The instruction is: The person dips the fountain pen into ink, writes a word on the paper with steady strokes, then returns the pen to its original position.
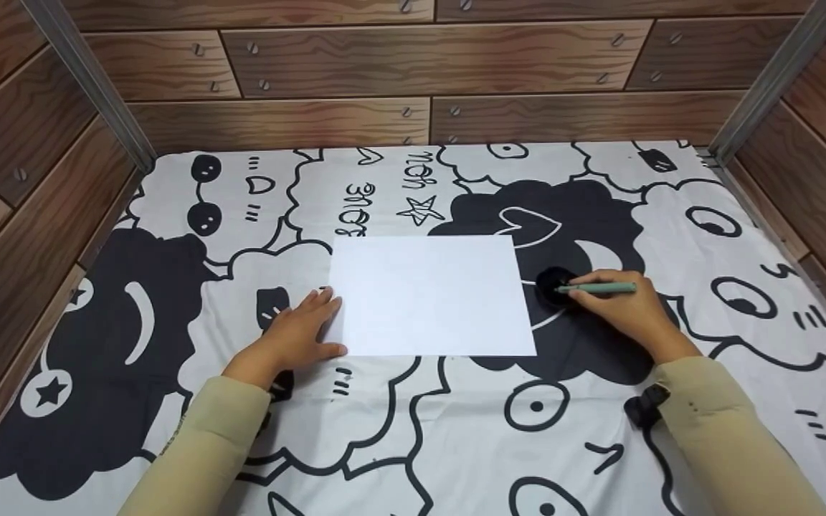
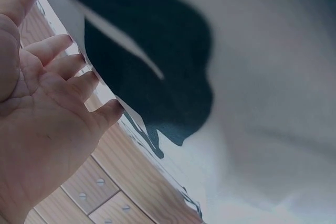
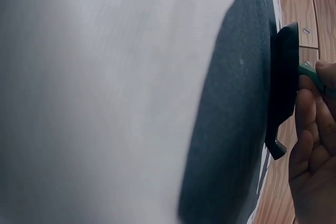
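White rectangular paper sheet (image 1: pixel 431 295): lies flat on black-and-white cartoon-print cloth (image 1: pixel 377 423). Left hand (image 1: pixel 295 333): fingers apart, touching the sheet's left edge. Right hand (image 1: pixel 628 308): fingertips together. Round black dish (image 1: pixel 549 298): sits between sheet and right hand. Slim green pen (image 1: pixel 610 287): right hand pinches it, tip at dish.

White sheet (image 1: pixel 431 295) (blank) flat beside black dish (image 1: pixel 551 297), green pen (image 1: pixel 605 288) at dish

B/w cartoon-print cloth (image 1: pixel 485 444): white sheet (image 1: pixel 431 295) flat on top, blk dish (image 1: pixel 548 297) just beside.
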Tool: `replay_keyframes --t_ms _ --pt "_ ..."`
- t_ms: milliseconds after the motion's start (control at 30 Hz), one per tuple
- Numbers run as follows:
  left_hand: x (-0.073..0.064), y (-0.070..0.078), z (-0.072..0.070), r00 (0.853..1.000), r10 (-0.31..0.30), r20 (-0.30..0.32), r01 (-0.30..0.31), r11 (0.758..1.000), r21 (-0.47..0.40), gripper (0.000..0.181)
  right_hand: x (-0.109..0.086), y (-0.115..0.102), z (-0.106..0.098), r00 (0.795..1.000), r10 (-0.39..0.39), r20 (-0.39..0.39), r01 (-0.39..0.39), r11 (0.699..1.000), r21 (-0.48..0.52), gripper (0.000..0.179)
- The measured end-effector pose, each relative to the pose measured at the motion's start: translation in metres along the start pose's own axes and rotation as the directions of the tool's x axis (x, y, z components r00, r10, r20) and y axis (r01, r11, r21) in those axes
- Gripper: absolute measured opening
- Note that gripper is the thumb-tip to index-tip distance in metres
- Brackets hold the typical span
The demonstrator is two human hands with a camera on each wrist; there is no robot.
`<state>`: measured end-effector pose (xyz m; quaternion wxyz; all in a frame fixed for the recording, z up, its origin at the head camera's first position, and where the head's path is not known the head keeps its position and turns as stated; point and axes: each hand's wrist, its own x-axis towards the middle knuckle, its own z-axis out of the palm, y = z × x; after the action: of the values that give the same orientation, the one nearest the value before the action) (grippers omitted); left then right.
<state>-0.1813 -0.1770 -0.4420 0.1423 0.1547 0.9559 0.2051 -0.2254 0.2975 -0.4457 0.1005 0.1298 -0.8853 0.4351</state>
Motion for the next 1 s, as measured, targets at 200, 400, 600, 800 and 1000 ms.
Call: replay_keyframes --t_ms 200,400,600,800,1000 --pt "0.000 0.001 0.000 1.000 -0.002 0.002 0.002 1.000 0.005 0.079 0.000 0.000 0.000 1.000 0.005 0.003 -0.005 1.000 0.003 0.013" --pt "0.000 0.002 0.000 1.000 -0.001 0.001 0.001 1.000 0.005 0.078 -0.002 -0.013 -0.002 1.000 0.003 0.003 -0.003 1.000 0.017 0.014" --pt "-0.001 0.001 0.000 1.000 -0.009 -0.001 0.009 1.000 -0.011 0.078 -0.005 -0.046 -0.005 0.999 -0.023 -0.026 0.023 0.999 0.035 0.012" --pt "-0.001 0.001 0.001 1.000 -0.017 -0.002 0.017 1.000 -0.017 0.078 -0.002 -0.053 -0.002 0.997 -0.040 -0.060 0.043 0.998 0.048 0.012" --pt "-0.001 0.002 0.000 1.000 -0.009 -0.004 0.009 1.000 -0.016 0.078 0.005 -0.061 0.006 0.993 -0.058 -0.107 0.070 0.991 0.117 0.013"
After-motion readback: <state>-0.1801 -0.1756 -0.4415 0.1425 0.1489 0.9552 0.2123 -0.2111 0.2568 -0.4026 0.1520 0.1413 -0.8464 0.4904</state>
